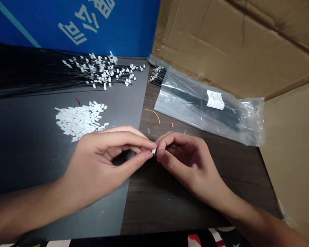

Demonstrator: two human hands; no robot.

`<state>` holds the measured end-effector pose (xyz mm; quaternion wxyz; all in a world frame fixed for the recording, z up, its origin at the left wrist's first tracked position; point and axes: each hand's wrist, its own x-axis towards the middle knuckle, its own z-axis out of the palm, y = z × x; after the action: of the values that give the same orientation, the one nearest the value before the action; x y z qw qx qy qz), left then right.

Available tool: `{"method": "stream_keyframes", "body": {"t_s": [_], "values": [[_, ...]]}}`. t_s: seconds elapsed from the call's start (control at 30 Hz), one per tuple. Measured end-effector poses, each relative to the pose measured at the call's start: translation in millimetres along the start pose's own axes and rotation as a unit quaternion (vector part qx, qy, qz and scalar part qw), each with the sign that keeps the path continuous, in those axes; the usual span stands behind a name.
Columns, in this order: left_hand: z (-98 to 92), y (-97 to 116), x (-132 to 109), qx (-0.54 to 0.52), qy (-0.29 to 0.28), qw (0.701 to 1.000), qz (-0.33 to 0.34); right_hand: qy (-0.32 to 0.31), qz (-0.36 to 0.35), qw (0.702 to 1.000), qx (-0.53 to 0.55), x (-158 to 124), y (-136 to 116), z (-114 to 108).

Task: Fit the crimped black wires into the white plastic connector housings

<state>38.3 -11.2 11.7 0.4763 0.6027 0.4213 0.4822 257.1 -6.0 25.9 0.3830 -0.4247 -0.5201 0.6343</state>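
Note:
Between the thumb and forefinger of my left hand is a small white plastic connector housing. My right hand is pinched closed just beside it, its fingertips meeting the connector's right side; whatever they grip is hidden. Left of centre, a heap of loose white connector housings lies beyond my left hand. Behind that heap stretches a bundle of black wires with white connectors on their ends. A clear plastic bag of black wires lies at the right, bare metal-tipped ends sticking out of its open left end.
A blue panel with white characters stands behind the wires. Cardboard walls close off the back and right. On the dark wood tabletop are a yellow wire scrap and a small red bit. A grey mat covers the left.

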Motion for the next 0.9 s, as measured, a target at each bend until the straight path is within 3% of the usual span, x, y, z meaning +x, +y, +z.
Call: {"method": "stream_keyframes", "body": {"t_s": [0.47,0.9], "values": [[-3.0,-3.6,-2.0,0.042,0.008,0.999,0.01,-0.003,-0.002,1.0,-0.015,-0.3,2.6,-1.1],[-6.7,-0.5,-3.1,0.04,0.007,0.999,0.018,-0.007,-0.057,0.998,-0.03,0.5,4.6,-0.1]]}}
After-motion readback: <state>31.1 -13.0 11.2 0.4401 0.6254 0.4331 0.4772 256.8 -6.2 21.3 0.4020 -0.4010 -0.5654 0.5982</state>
